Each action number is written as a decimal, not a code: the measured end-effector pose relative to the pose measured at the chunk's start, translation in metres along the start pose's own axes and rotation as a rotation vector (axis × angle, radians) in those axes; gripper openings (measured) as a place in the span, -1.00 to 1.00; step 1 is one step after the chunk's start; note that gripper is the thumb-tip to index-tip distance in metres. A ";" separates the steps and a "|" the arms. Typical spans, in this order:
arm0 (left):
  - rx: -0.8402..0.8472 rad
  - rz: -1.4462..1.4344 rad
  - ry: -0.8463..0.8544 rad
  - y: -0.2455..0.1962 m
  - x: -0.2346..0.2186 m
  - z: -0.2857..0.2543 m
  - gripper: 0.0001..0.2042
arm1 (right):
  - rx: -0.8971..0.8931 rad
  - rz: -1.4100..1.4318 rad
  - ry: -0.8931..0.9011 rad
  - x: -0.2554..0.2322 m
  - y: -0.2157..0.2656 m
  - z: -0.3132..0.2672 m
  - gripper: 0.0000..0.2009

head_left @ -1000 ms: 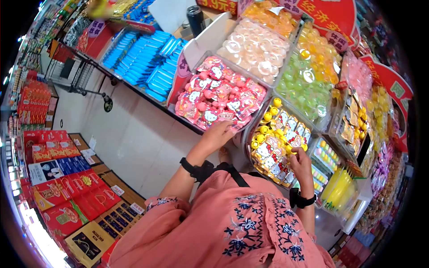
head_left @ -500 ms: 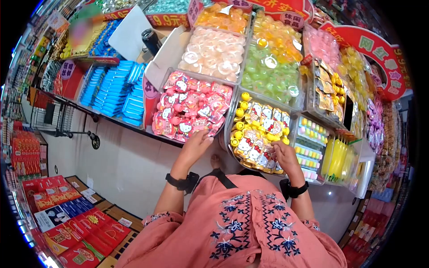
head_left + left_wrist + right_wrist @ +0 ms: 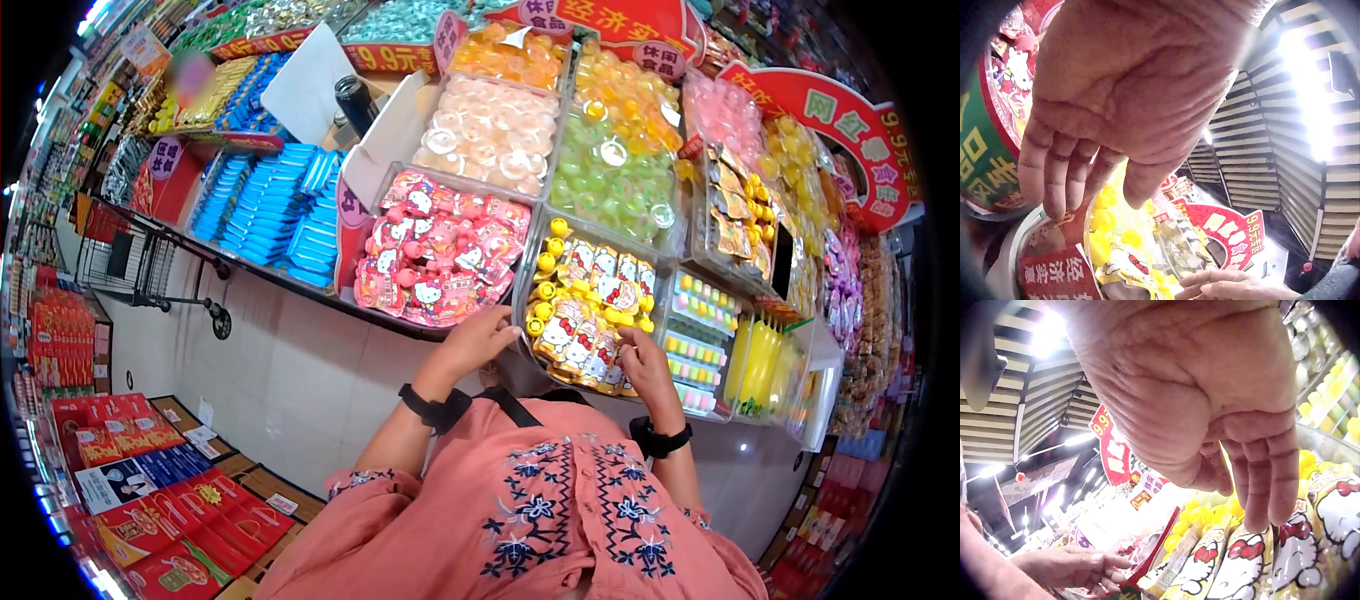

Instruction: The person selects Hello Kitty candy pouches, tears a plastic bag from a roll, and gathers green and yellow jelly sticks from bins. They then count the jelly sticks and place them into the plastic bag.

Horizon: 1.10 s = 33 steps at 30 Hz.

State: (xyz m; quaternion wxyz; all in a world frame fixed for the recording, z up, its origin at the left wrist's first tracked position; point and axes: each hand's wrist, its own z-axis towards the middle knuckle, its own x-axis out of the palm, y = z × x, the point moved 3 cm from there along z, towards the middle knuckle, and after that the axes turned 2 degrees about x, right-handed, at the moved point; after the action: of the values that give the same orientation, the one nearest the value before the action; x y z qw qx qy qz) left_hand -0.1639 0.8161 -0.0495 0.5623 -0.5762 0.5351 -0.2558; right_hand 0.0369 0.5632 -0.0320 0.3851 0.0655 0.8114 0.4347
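My left hand hovers by the front rim between two candy bins, fingers extended and holding nothing. In the left wrist view its palm shows with the fingers pointing down. My right hand is over the bin of yellow-capped pouches, which carry a white cartoon cat with a red bow. In the right wrist view its loosely bent fingers hang right at the tops of these pouches, gripping none. Pink pouches with the same cat fill the bin left of it.
Behind are bins of pale pink jelly cups and green jelly cups. Blue packets lie to the left, with a dark bottle behind. A shopping cart stands far left. Yellow sticks sit right.
My left hand has moved right, from the pink pouches to the rim beside the yellow-capped ones. My right hand stays at the yellow-capped pouches. The head view has turned right.
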 end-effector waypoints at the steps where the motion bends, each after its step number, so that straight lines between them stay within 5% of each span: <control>1: 0.008 0.012 0.029 0.005 0.005 0.002 -0.54 | -0.003 -0.031 0.006 0.001 0.001 0.001 -0.73; 8: 0.040 0.019 0.209 0.039 0.030 0.009 -0.41 | -0.151 -0.208 0.018 0.009 0.016 0.005 -0.72; 9: -0.074 -0.109 0.259 0.027 0.026 0.005 -0.42 | -0.141 -0.221 0.021 0.009 0.017 0.006 -0.71; 15: 0.009 -0.010 0.234 0.009 0.027 0.006 -0.42 | -0.140 -0.207 -0.016 0.011 0.016 0.002 -0.71; 16: -0.094 -0.031 0.280 0.002 0.025 0.005 -0.43 | -0.135 -0.185 -0.018 0.010 0.018 -0.001 -0.72; 21: -0.098 0.099 0.370 -0.001 0.026 0.015 -0.46 | -0.124 -0.124 -0.056 0.007 0.018 -0.013 -0.71; 26: -0.074 0.053 0.354 -0.011 0.026 0.018 -0.48 | -0.005 0.026 -0.031 0.009 -0.012 -0.014 -0.45; 33: -0.072 0.073 0.310 0.001 0.028 0.017 -0.49 | -0.038 0.110 -0.182 -0.020 0.021 -0.003 -0.36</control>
State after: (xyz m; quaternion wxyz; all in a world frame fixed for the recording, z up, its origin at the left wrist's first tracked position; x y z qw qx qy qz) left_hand -0.1408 0.7971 -0.0632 0.4610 -0.5299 0.6449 -0.3014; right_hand 0.0437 0.5648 -0.0039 0.4340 0.1419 0.7598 0.4628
